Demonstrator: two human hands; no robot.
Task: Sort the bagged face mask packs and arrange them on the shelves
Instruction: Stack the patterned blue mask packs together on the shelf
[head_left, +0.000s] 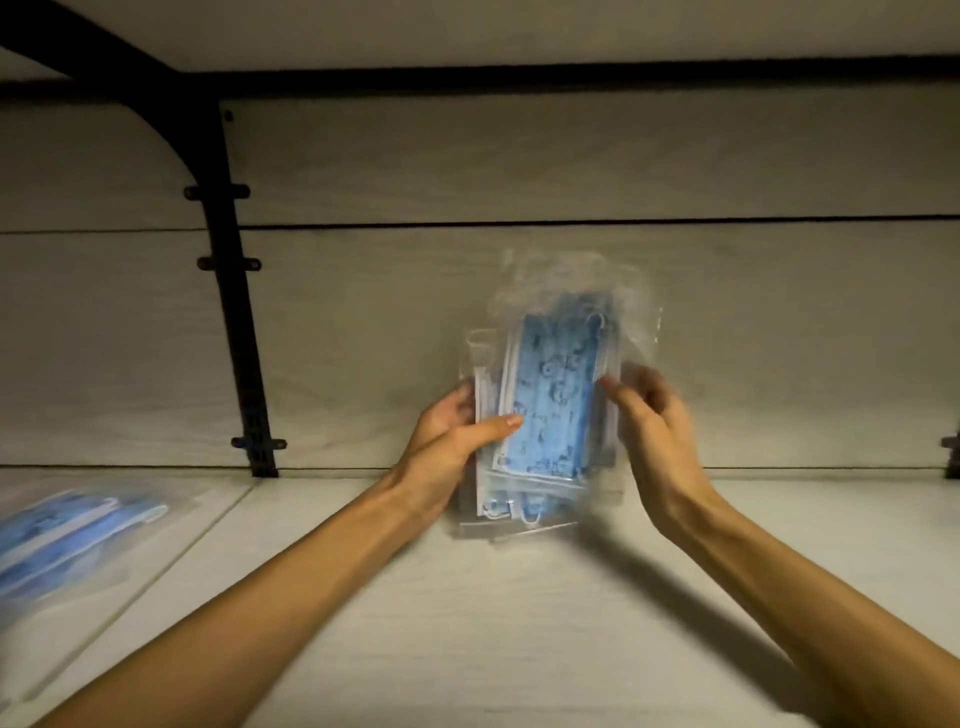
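**Mask packs held upright at shelf back, right hand loose**

Head view: your left hand (447, 441) grips the stack of bagged blue mask packs (550, 405), thumb across the front, fingers curled behind the left edge. Your right hand (654, 431) is beside the stack's right edge, fingers loosely curled; blurred, so can't tell if it touches the plastic, and it holds nothing firmly. The stack stands upright, bottom edge on or just above the shelf board (467, 623), near the back panel (519, 312).

Risk, as a judgement: slick clear bags fan out or slide off each other under a one-sided grip; let go and the stack likely tips flat.

Look: printed blue masks, white ear loops, crinkled clear bags, tops loose and floppy. Another blue pack (72, 535) lies flat far left, blurred. A black bracket (234, 312) stands between them.
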